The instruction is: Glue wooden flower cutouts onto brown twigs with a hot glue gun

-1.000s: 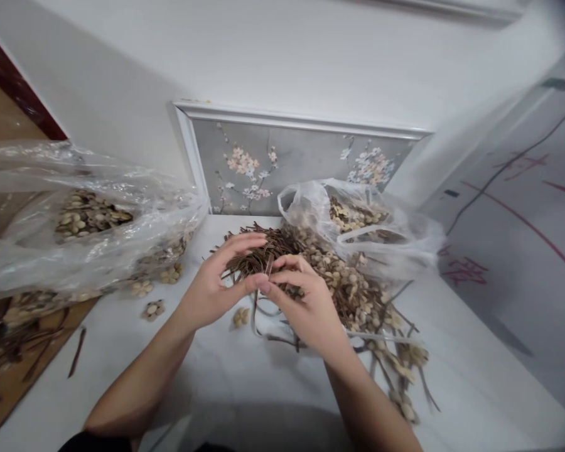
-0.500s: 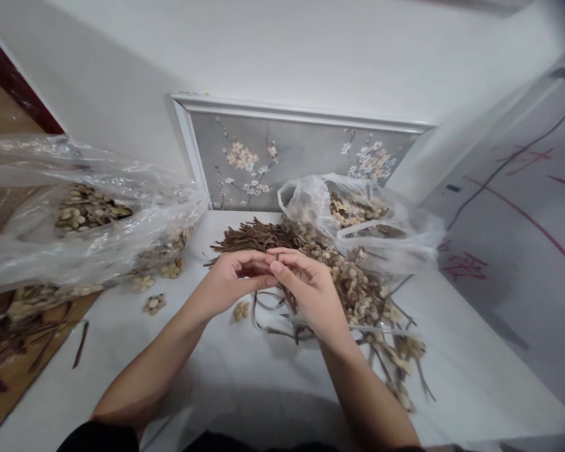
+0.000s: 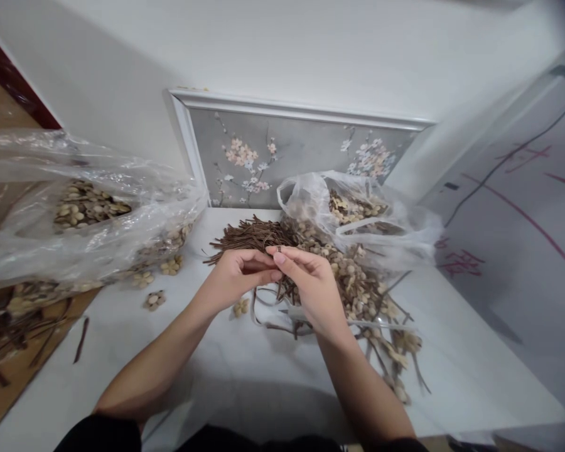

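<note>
My left hand point(image 3: 235, 276) and my right hand point(image 3: 313, 282) meet fingertip to fingertip above the table. Pinched at their tips is a short, narrow brown strip point(image 3: 279, 250); most of it is hidden by the fingers. Just behind the hands lies a pile of thin brown strips point(image 3: 249, 237). Beside my right hand spreads a heap of beige, flower-shaped pieces point(image 3: 358, 289), some with brown strips among them. One such flower piece point(image 3: 240, 307) rests under my left hand, near the tip of a pale, pointed tool point(image 3: 294, 312) partly covered by my right hand.
A clear plastic bag point(image 3: 155, 188) of flower pieces stands at the left, and a white plastic bag point(image 3: 311, 188) of them at the back right. Loose flower pieces point(image 3: 155, 300) and a single strip point(image 3: 81, 339) lie left on the white table point(image 3: 245, 370). A wall is behind.
The fingers have shifted slightly around the small strip, with the left thumb a little further right and higher. The whole view has tilted a little; the piles look the same.
</note>
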Demonstrator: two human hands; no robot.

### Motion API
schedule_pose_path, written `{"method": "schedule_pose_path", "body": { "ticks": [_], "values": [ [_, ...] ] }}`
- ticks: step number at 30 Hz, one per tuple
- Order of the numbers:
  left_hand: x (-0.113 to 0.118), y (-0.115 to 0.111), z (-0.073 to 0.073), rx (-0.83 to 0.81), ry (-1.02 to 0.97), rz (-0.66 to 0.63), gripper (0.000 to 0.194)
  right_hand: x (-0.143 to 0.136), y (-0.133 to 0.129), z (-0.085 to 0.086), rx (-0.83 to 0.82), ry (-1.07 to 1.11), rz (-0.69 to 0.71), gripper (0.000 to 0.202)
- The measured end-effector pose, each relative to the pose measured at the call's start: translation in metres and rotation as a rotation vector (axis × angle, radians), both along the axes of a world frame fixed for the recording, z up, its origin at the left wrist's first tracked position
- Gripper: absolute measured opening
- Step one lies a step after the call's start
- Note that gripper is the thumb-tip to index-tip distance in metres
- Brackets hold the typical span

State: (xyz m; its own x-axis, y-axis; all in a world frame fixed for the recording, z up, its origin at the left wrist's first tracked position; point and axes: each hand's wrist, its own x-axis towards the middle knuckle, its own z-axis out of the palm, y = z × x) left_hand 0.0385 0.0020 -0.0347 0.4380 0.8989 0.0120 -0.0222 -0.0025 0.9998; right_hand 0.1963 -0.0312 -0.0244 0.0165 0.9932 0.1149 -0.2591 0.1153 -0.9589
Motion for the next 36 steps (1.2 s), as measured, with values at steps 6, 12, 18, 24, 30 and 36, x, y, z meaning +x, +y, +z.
{"method": "schedule_pose_path", "body": {
  "ticks": [6, 12, 18, 24, 30, 36],
  "values": [
    [0.000, 0.000, 0.000, 0.034, 0.066, -0.054, 0.016, 0.003, 0.002, 0.000, 0.018, -0.060, -0.063, 0.019],
    [0.002, -0.001, -0.002, -0.066, 0.019, -0.098, 0.007, 0.004, 0.003, 0.002, 0.012, -0.011, -0.102, 0.018],
    [0.006, -0.001, -0.004, -0.051, 0.025, -0.108, 0.016, 0.003, 0.003, 0.001, 0.017, 0.000, -0.120, 0.017],
    [0.011, -0.002, -0.009, -0.053, -0.040, -0.049, 0.021, 0.002, 0.003, -0.002, 0.045, 0.053, -0.140, 0.014],
    [0.009, -0.004, -0.009, -0.118, -0.117, -0.063, 0.034, 0.003, 0.003, -0.002, 0.048, 0.042, -0.129, 0.015],
    [0.009, -0.004, -0.007, -0.126, -0.044, -0.058, 0.030, 0.002, 0.002, 0.001, 0.027, -0.022, -0.139, 0.018]
  ]
}}
